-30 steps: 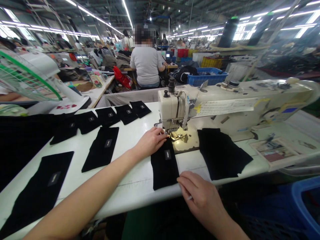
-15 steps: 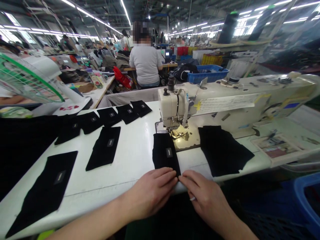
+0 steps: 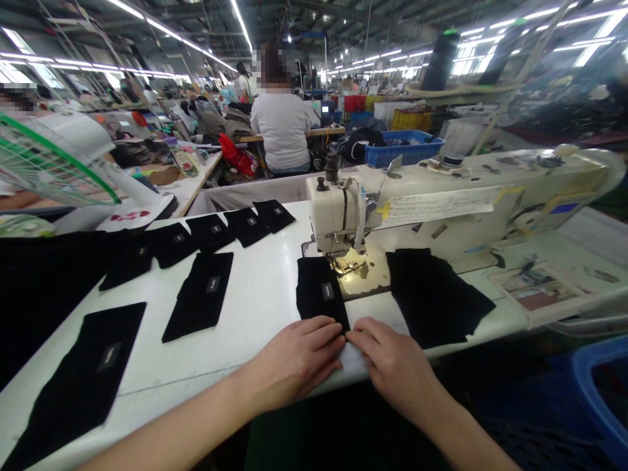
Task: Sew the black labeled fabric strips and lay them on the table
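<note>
A black fabric piece (image 3: 314, 281) with a small grey label lies at the sewing machine's (image 3: 338, 216) needle area, its far edge by the lit metal foot (image 3: 349, 266). My left hand (image 3: 299, 360) presses on the near end of this piece, fingers together. At its near right corner, my right hand (image 3: 387, 356) pinches the edge between thumb and fingers. The fingertips of both hands almost meet. Another black piece (image 3: 436, 297) rests right of the needle plate.
Several labelled black pieces (image 3: 199, 294) lie across the white table (image 3: 260, 281) at left. A green-rimmed fan (image 3: 59, 157) stands at far left, a blue basket (image 3: 589, 379) at lower right. Ahead sits a person in a grey shirt (image 3: 280, 131).
Both hands and the labelled piece between them have moved slightly forward, toward the machine. The whole view has shifted a little.
</note>
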{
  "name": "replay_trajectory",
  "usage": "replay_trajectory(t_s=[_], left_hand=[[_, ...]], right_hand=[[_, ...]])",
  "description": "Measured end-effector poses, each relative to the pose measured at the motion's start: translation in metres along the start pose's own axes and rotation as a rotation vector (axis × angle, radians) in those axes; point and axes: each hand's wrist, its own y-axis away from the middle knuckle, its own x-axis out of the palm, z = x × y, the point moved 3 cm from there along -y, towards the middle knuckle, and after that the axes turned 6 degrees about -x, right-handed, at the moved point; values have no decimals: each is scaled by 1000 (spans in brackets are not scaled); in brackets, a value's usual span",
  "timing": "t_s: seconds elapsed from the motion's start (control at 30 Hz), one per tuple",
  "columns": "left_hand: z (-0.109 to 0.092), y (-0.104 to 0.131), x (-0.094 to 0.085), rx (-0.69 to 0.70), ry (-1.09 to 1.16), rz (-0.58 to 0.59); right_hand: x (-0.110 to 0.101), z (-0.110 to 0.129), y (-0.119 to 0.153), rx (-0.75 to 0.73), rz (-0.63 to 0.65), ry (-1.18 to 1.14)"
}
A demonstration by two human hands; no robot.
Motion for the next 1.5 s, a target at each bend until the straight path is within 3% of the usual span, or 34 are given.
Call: replay_trajectory(t_s=[1.2,1.5], left_hand=[[69,-26,1,-54,13,-26],[83,-36,-1,-62,-4,-22]], right_hand=[[2,-30,-64,121,104,147],[0,-27,-57,141,94,179]])
